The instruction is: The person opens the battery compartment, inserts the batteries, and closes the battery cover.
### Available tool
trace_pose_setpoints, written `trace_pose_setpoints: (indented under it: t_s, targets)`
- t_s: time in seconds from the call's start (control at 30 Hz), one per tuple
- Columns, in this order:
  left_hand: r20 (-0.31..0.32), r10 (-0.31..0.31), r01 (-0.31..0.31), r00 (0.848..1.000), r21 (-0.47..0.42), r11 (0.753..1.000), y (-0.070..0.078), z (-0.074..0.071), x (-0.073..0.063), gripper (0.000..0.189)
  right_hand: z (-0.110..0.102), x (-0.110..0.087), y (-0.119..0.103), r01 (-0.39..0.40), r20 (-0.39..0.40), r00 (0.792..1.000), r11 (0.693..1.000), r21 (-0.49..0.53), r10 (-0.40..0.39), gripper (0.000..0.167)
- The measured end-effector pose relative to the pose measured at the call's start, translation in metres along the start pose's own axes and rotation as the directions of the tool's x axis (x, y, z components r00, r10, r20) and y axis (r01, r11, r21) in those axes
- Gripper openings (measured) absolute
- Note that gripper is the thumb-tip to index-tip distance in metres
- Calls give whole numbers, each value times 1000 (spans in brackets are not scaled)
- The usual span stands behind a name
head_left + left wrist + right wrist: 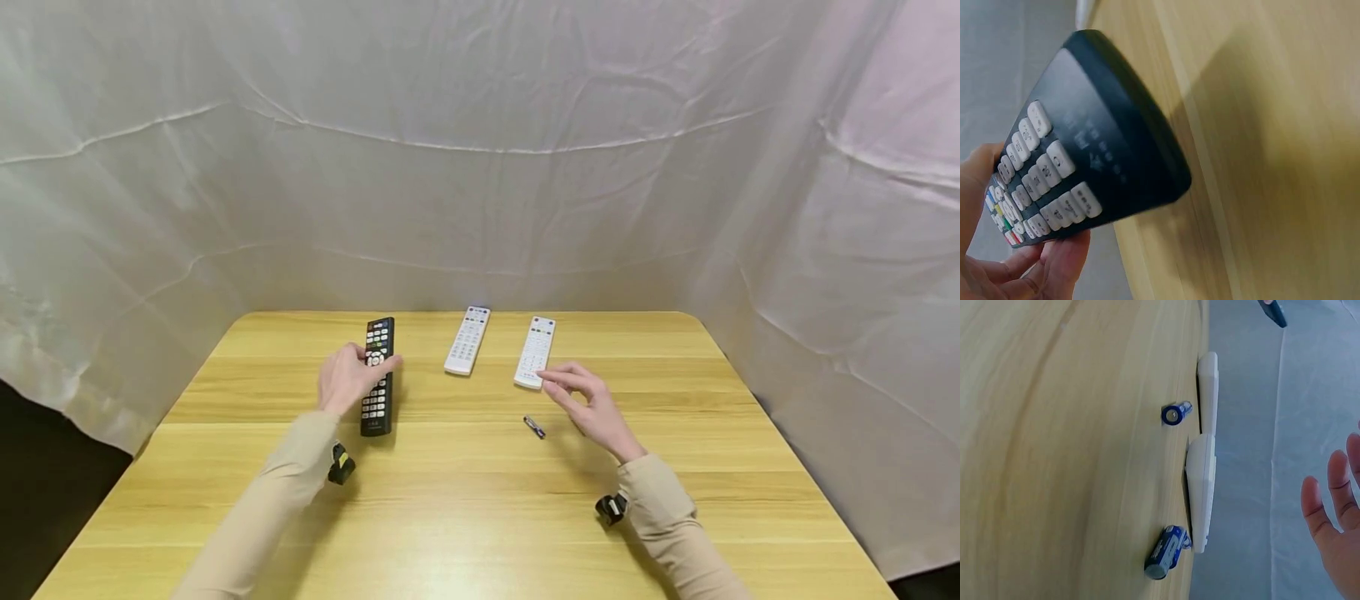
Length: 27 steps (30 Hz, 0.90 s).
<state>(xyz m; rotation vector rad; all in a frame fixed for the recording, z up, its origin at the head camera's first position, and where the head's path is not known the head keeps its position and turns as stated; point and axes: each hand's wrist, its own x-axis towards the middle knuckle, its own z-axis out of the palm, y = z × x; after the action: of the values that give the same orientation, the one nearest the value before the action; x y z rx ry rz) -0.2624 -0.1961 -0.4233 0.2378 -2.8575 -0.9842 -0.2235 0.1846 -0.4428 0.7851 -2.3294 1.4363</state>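
My left hand (348, 379) grips a black remote control (377, 417) with white buttons, thumb across its face and fingers behind it. In the left wrist view the remote's blank end (1119, 119) is tilted above the wood, casting a shadow. My right hand (592, 408) hovers over the table with fingers apart, holding nothing. Close to it are a white remote control (535, 350) and a small battery (534, 427). The right wrist view shows a blue battery (1175, 413) and, lower down, what looks like a pair of batteries (1165, 553) lying together.
A second white remote control (467, 340) lies at the back middle of the wooden table (450, 517). A pale cloth curtain (480, 208) hangs behind the table and along both sides. Small black wrist cameras (611, 508) are strapped at both sleeves.
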Motion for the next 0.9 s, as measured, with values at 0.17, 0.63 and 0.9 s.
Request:
trace_pose_setpoints:
  t_s: [0.17,0.63,0.9]
  targets:
    - [-41,27,-22,999,114,993,-7,-2,12,58,-5,-2,2,-6,9,1000,1000,3,6,25]
    - [-48,-3,20,999,362,932,-14,13,34,56,-18,-6,4,-110,-22,994,994,-6,110,25]
    - [-44,-39,54,998,443,895,-19,25,40,57,-21,-10,6,-123,-43,992,992,-35,122,25]
